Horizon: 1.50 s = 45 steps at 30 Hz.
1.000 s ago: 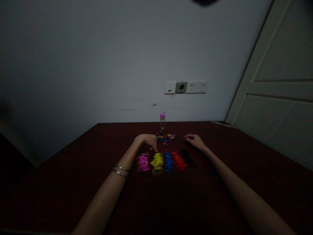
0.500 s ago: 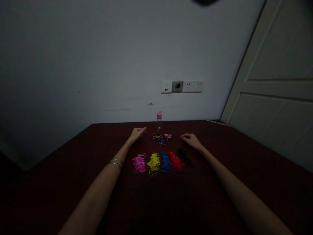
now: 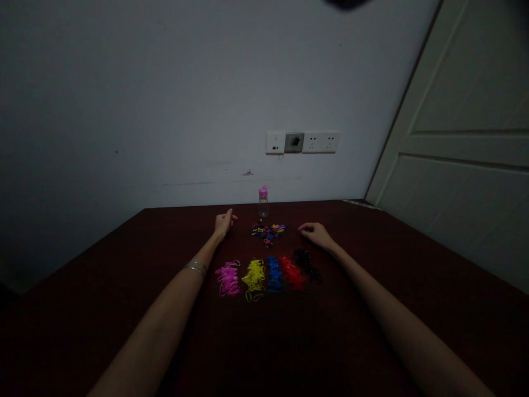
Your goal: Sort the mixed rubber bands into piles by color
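My left hand [image 3: 224,223] rests on the table to the left of a pile of mixed-colour rubber bands [image 3: 268,232]. Its fingers are loosely curled in, and nothing shows in them. On the other side of that pile lies my right hand [image 3: 317,235], its fingers slightly bent and stretched towards the bands without touching them. Nearer to me, small bands are sorted by colour in a row: pink bands [image 3: 228,279], yellow bands [image 3: 255,274], blue bands [image 3: 274,274], red bands [image 3: 292,273] and black bands [image 3: 307,264].
Behind the mixed pile a clear bottle with a pink cap [image 3: 263,204] stands upright near the wall. The dark red table [image 3: 264,342] meets the wall at the back, below a row of sockets [image 3: 303,143]. A pale door [image 3: 467,127] is at the right.
My left hand has drawn slightly back from the mixed bands and its fingers have curled in. My right hand stays beside the pile. The whole view has shifted a little.
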Each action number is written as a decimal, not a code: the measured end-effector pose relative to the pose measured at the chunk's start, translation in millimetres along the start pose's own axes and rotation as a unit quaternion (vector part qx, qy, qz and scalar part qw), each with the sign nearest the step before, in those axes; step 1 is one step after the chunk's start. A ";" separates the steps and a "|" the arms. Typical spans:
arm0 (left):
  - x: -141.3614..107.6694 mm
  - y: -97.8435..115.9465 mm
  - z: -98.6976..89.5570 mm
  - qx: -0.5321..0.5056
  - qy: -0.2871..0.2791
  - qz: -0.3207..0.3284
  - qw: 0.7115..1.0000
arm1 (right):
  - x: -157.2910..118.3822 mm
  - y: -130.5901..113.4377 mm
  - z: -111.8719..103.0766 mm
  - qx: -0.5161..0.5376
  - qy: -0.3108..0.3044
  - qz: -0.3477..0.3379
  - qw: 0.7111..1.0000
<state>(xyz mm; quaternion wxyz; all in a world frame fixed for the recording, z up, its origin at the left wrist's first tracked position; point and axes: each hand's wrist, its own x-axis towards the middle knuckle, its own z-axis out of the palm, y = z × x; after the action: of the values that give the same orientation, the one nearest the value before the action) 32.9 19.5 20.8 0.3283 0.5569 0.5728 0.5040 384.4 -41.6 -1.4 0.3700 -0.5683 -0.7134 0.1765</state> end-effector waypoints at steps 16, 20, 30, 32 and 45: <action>1.1 -5.3 4.3 0.053 -0.007 0.038 0.998 | -2.8 -45.4 35.2 -0.115 -0.070 -0.144 0.980; 0.9 -5.7 4.6 0.059 -0.008 0.049 0.997 | -3.5 -45.3 35.4 -0.128 -0.062 -0.148 0.979; -1.5 -1.6 4.0 0.045 0.012 0.049 0.998 | 0.4 -34.0 36.0 -0.077 -0.031 -0.145 0.986; -1.6 -2.9 3.6 0.037 0.029 0.057 0.997 | 0.6 -32.7 35.2 -0.044 -0.020 -0.135 0.990; -12.5 56.7 15.1 0.172 -0.324 0.134 0.920 | 3.7 -20.8 -1.6 0.029 -0.109 -0.051 0.992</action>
<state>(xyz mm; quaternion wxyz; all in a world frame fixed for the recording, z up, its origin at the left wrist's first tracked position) 66.6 3.4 67.7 0.3244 0.8093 0.4331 0.2286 371.1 -44.5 14.9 0.3149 -0.4974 -0.7721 0.2395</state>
